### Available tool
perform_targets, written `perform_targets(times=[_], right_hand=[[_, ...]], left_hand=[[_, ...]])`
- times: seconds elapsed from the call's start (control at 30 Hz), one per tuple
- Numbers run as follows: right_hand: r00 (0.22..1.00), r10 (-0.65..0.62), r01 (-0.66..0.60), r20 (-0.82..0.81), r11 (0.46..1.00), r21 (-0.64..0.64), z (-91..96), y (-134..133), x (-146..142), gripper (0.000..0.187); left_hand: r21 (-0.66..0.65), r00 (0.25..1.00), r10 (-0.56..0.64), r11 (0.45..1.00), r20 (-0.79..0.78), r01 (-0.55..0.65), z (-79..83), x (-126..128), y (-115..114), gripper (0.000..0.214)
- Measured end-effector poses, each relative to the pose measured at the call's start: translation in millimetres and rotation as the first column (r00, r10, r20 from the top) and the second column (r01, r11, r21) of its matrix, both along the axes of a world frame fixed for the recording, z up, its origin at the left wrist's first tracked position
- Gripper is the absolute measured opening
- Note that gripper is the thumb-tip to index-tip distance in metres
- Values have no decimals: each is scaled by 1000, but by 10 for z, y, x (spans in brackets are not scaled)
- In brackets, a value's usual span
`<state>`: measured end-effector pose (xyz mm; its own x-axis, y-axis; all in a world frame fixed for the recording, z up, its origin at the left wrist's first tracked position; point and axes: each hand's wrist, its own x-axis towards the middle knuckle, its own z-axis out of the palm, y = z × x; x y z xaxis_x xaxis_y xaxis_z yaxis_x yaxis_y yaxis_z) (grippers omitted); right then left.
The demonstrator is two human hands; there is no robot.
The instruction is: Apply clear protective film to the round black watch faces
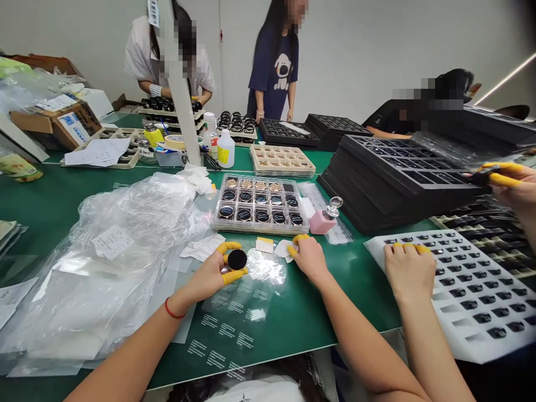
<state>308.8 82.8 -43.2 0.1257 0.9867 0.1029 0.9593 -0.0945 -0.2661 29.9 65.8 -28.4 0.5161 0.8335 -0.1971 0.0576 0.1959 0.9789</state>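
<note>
Pinching a black disc (237, 259) by its rim just below mid-frame, the left hand (216, 272) has finger and thumb nearly together, probably to keep the flat face untouched. Beside it, the right hand (310, 258) curls loosely at a white wipe (283, 249); whether it grips that, I cannot tell. Above, a compartment tray (260, 226) and a pink bottle (322, 223) limit forward reach; crumpled plastic (129, 223) crowds the left, and a co-worker's hand (411, 271) is over a white tray (378, 244) at lower right.

I am facing a grey wall (355, 50) — a light strip (506, 78) is slanting at right, a white post (181, 89) is rising over my green desk (301, 326).
</note>
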Motion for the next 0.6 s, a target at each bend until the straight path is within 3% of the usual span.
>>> perform_targets(times=[0.07,0.17,0.2,0.27,0.33,0.37,0.5,0.6], right_hand=[[1000,16,-18,-25,998,-64,6,-20,4,9],[935,276,-258,-221,960,108,112,-124,-287,9],[867,419,-372,-269,904,209,159,-172,-439,7],[691,673,-587,-263,735,339,230,-249,-750,8],[579,792,-704,-195,606,370,245,-258,-988,13],[566,807,-718,-169,584,380,231,-232,-1060,15],[644,739,-588,-199,644,490,124,-61,-1066,19],[638,739,-562,-215,639,526,60,-61,-1020,18]], left_hand=[[22,1000,-3,1000,3,3,-20,15,-14,53],[52,1000,1,999,20,-2,-42,37,-33,51],[66,1000,2,998,24,-3,-43,42,-37,50],[129,1000,6,992,17,-8,-34,47,-43,48],[217,1000,10,976,-17,-6,-14,45,-46,43],[242,1000,13,970,-27,-6,-4,42,-46,41],[183,999,53,982,-7,-51,10,32,-35,43],[160,995,101,982,1,-100,-16,33,-19,47]])
